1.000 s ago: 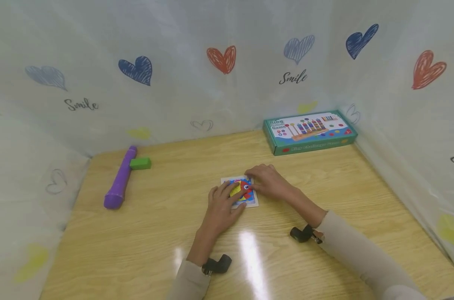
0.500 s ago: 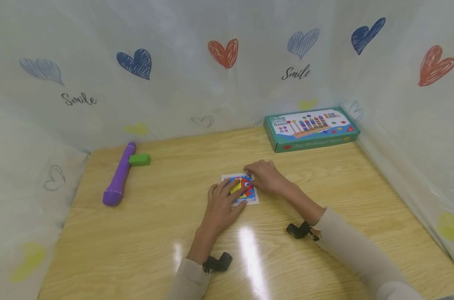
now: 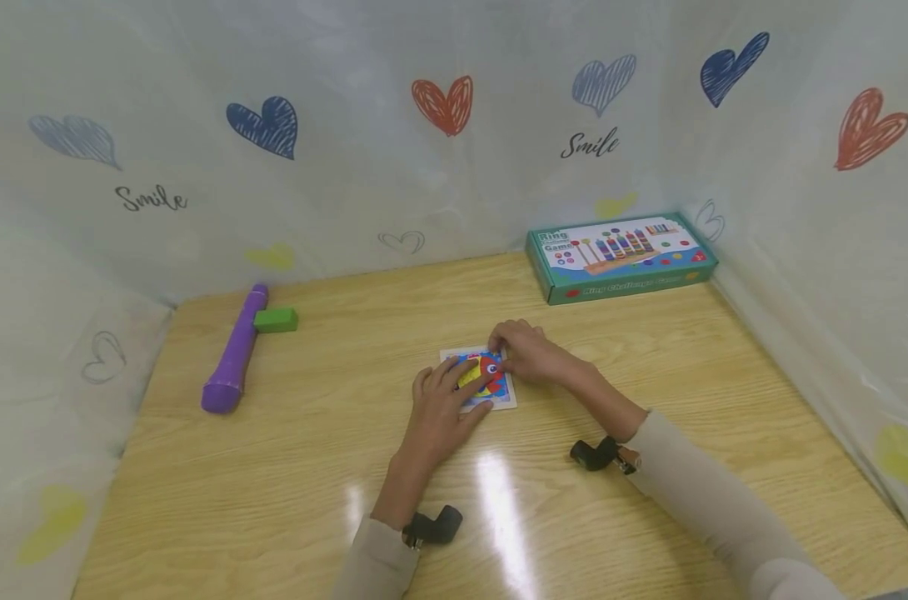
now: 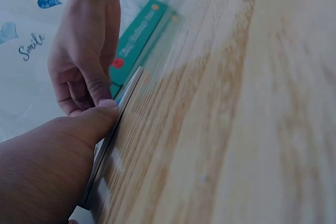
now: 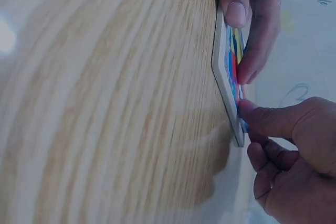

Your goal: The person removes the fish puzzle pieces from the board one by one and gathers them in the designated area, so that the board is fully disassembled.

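Observation:
A small square fish puzzle (image 3: 504,399) with a pale border lies flat on the wooden table, showing a red, yellow and blue fish. My left hand (image 3: 439,412) rests over its left part, fingers spread on the picture and thumb (image 4: 107,107) along the near edge. At the far right corner, my right hand (image 3: 532,354) has thumb and curled forefinger together at a small blue puzzle piece (image 5: 245,126), which they seem to pinch. The right fingers hide most of that piece. Part of the picture lies under the left fingers.
A green Ring Challenge Game box (image 3: 622,257) stands at the back right against the curtain (image 3: 334,150). On the left lie a purple microphone-shaped toy (image 3: 234,354) and a green block (image 3: 276,320) touching it. Light glares off the table (image 3: 311,467) near the front.
The head view has shifted slightly. Both hands stay at the puzzle, and the right fingers have moved only slightly at its far right corner.

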`<state>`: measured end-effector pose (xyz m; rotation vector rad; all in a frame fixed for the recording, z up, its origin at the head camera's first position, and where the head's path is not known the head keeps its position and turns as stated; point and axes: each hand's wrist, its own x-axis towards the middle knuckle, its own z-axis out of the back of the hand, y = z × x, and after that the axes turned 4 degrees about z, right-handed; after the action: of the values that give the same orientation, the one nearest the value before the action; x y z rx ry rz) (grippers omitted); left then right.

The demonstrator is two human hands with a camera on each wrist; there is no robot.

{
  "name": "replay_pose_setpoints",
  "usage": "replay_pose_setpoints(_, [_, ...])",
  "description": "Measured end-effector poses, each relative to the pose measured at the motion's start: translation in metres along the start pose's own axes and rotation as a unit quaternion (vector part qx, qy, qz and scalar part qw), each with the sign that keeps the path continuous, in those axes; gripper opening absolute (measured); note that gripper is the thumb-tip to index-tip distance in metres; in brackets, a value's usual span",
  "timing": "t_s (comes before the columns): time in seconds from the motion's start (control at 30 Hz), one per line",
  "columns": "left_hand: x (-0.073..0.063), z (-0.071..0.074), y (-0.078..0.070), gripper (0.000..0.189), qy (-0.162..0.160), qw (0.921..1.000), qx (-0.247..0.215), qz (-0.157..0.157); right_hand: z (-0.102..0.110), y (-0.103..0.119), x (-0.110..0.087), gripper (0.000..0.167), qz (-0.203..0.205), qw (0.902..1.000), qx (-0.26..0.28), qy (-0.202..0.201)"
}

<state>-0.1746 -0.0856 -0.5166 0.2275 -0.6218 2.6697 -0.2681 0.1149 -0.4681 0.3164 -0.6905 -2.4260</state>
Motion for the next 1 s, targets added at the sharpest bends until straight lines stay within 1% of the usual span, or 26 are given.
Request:
replay_pose_setpoints(0.07, [-0.0001,-0.0003,0.0,0.045,0.0,1.0,-0.003,0.001,-0.0006,-0.001,-0.0008,0.022,0.008,0.9999,0.009,-0.007])
replay_pose_setpoints(0.2, [0.0002,-0.0013,0.0003,0.045,0.002,0.9999,-0.011,0.003,-0.0018,-0.0005,-0.003,0.019,0.042,0.9985,0.032,-0.016])
replay_pose_setpoints(0.3, [0.0004,-0.0022,0.0008,0.046,0.001,0.9999,-0.013,0.002,-0.0024,-0.0007,-0.0046,0.021,0.058,0.9976,0.034,-0.019])
replay_pose_setpoints(0.5, [0.0,-0.0033,0.0014,0.046,-0.001,1.0,-0.006,0.0,-0.0021,-0.0039,-0.0049,0.023,0.044,0.9985,0.027,-0.02])
replay_pose_setpoints(0.7, [-0.0003,-0.0003,0.0008,0.046,0.007,1.0,-0.002,0.001,0.0012,-0.0045,-0.0013,0.023,0.038,0.9989,0.028,-0.002])
replay_pose_setpoints(0.87, [0.0011,0.0006,0.002,0.046,0.008,1.0,0.002,-0.002,0.0056,-0.0058,0.001,0.024,0.051,0.9982,0.026,0.018])
replay_pose_setpoints(1.0, [0.0025,-0.0004,0.0033,0.046,0.017,0.9999,0.0,0.001,0.006,-0.0084,0.0027,0.019,0.068,0.9975,0.017,0.014])
